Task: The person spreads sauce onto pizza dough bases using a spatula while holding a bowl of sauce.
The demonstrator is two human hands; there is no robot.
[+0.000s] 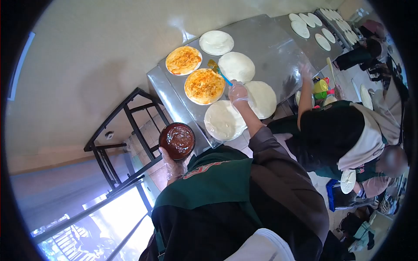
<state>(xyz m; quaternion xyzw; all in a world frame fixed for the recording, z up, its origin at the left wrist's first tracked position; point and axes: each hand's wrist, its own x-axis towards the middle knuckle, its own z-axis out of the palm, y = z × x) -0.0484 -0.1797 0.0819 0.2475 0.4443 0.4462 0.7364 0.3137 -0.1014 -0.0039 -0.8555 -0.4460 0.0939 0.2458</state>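
White fabric (261,247) is showing at the near edge, and just beyond it a green apron (217,187) is covering the person's dark clothing. To the left of the apron, the left hand (173,167), wearing a clear glove, is holding a dark bowl (177,141) of reddish-brown sauce off the near left corner of the metal bench (278,43). Its thumb is pressing against the bowl's near side; the other fingers are hiding under or behind it.

The right hand (238,92), also gloved, is reaching over the bench, its fingers closing around the blue handle of a brush (226,79). The orange-stained brush head is pointing far and left, between the sauced rounds and a pale one; whether it is touching anything, I cannot tell.

Six rounds are lying on the bench. Two on the left are carrying orange sauce: a nearer sauced round (204,86) and a farther sauced round (183,60). Four pale ones are sitting around them: a far pale round (216,42), a middle pale round (236,67), a right pale round (263,100) and a near pale round (224,121).

On the right, a co-worker (335,130) is leaning in, one gloved hand hovering near the bench's right side. More pale rounds are resting on a farther bench (313,37). A black metal frame (128,115) is standing on the left.
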